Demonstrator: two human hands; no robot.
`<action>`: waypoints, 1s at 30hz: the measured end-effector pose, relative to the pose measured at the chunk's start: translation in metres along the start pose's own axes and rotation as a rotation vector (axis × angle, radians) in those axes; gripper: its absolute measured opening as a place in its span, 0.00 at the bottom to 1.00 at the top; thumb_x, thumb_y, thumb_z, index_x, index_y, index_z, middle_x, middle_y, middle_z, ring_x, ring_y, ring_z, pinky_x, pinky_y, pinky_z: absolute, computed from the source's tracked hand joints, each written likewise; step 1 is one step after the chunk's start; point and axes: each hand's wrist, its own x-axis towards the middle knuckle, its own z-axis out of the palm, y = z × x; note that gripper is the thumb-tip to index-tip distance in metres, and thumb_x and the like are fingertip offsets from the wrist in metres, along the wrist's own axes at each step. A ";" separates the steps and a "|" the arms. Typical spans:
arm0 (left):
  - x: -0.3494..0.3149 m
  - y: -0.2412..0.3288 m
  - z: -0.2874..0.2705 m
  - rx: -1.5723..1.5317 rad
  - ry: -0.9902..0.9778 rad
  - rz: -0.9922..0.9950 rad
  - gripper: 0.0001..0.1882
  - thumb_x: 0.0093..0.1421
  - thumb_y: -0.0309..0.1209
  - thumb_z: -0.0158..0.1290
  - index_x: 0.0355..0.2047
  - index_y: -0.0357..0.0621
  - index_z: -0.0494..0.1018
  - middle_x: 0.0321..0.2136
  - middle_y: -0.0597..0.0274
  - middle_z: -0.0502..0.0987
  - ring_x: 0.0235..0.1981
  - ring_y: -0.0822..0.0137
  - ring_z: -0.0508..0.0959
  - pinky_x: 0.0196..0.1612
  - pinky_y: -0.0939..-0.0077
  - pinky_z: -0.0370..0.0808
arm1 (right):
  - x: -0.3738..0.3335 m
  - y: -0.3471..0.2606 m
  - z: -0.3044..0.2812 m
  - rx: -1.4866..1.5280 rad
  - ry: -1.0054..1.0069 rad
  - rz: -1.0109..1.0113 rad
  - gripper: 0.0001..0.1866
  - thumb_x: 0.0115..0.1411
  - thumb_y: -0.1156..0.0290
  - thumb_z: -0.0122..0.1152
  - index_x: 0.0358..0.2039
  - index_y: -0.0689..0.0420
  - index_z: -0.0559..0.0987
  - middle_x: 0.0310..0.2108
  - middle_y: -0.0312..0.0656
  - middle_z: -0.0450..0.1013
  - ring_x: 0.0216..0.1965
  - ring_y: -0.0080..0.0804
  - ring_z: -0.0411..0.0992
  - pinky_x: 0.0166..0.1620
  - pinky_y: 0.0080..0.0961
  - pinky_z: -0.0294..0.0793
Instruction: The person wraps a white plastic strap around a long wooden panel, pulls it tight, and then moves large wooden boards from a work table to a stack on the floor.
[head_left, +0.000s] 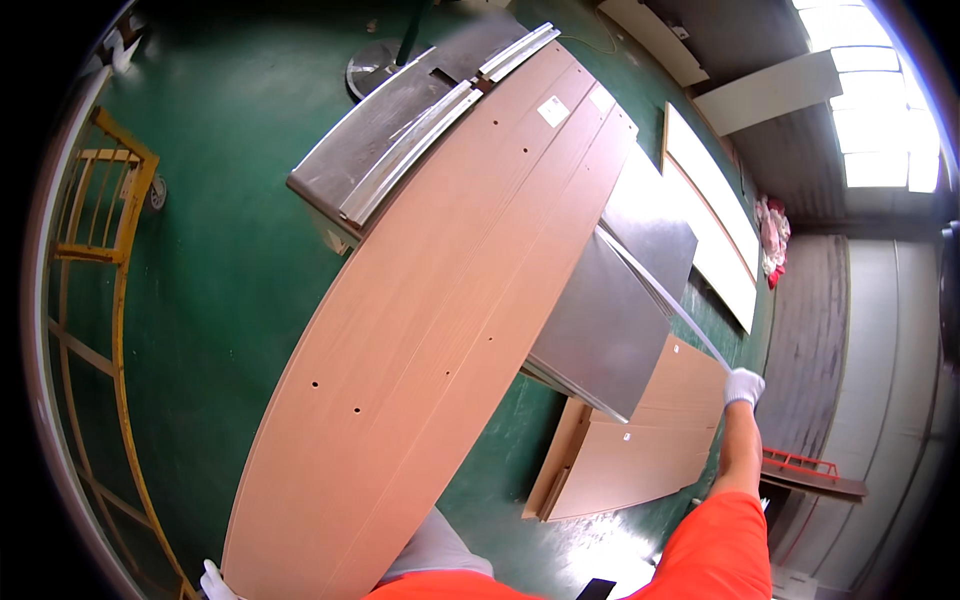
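Note:
A long wood-brown panel [420,330] with small drilled holes stretches from my lower left toward the far middle. My left hand [214,583], in a white glove, grips its near left corner; the picture's edge cuts off part of that hand. Out to the right, my right hand [744,388], also gloved, is closed on the end of a thin white strip [680,313]. That strip runs up and left across grey boards [605,325] to the panel's right edge. The panel's far end lies beside a dark work surface with metal rails [415,150].
Brown panels [640,440] lie stacked at the right, near my right arm. Farther back are long white boards [715,215] on the green floor [220,240]. A yellow metal cart [122,300] stands at the left. Red-and-white cloth [773,240] is heaped by the wall.

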 end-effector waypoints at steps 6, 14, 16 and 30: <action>-0.009 -0.001 0.004 0.110 -0.002 0.115 0.38 0.70 0.56 0.43 0.38 0.22 0.76 0.32 0.50 0.80 0.31 0.60 0.72 0.40 0.60 0.72 | -0.015 0.062 -0.034 0.047 -0.180 0.248 0.12 0.62 0.66 0.57 0.41 0.53 0.85 0.41 0.45 0.82 0.44 0.42 0.82 0.44 0.39 0.80; -0.012 -0.001 0.011 0.203 -0.019 0.160 0.42 0.68 0.62 0.41 0.32 0.24 0.77 0.28 0.44 0.80 0.30 0.54 0.74 0.41 0.55 0.71 | 0.070 0.026 -0.320 0.528 -0.054 -0.324 0.39 0.32 0.75 0.80 0.48 0.68 0.73 0.45 0.58 0.77 0.48 0.52 0.76 0.50 0.38 0.77; -0.001 -0.010 0.013 0.203 -0.022 0.171 0.42 0.68 0.62 0.41 0.29 0.25 0.77 0.25 0.44 0.79 0.28 0.53 0.72 0.39 0.54 0.70 | 0.062 -0.008 -0.418 0.654 0.044 -0.434 0.25 0.38 0.76 0.71 0.41 0.68 0.80 0.42 0.62 0.77 0.47 0.54 0.77 0.50 0.40 0.77; -0.024 0.017 0.007 0.278 -0.018 0.159 0.39 0.69 0.60 0.39 0.30 0.31 0.79 0.30 0.37 0.80 0.32 0.44 0.77 0.43 0.51 0.71 | 0.025 -0.244 -0.617 0.538 0.762 -0.583 0.16 0.66 0.77 0.46 0.53 0.56 0.73 0.38 0.54 0.78 0.38 0.50 0.80 0.38 0.43 0.80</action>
